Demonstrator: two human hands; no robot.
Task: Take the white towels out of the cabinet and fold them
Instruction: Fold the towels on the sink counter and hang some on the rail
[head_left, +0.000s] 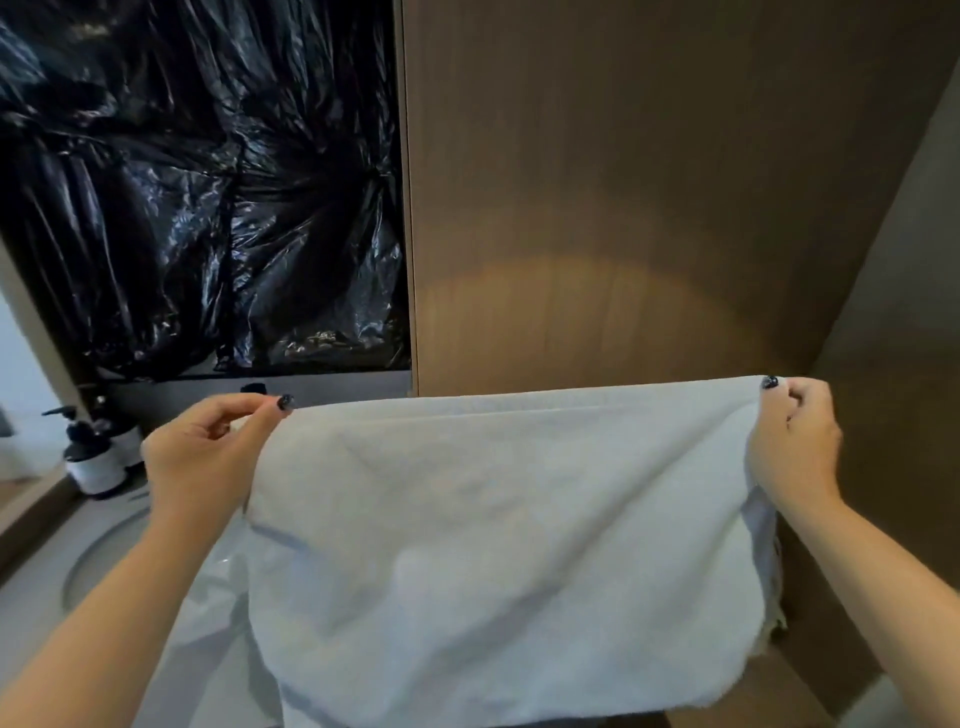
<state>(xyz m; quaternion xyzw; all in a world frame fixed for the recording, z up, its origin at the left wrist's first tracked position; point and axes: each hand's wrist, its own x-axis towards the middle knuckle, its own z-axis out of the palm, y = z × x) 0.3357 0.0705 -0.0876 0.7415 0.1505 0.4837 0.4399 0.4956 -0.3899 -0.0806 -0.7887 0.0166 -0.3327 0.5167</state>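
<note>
A white towel (498, 530) hangs spread out in front of me, stretched wide between both hands. My left hand (208, 447) pinches its upper left corner between thumb and fingers. My right hand (795, 441) pinches the upper right corner at about the same height. The top edge runs nearly straight from hand to hand, and the cloth drapes down over the counter, hiding what lies under it. Behind the towel stands the brown wooden cabinet (623, 208), its front shut.
Black plastic sheeting (197, 182) covers the wall at upper left. Dark pump bottles (93, 457) stand at the left on the grey counter (31, 597), beside a round basin (104, 556). A brown wall panel (893, 415) closes in the right side.
</note>
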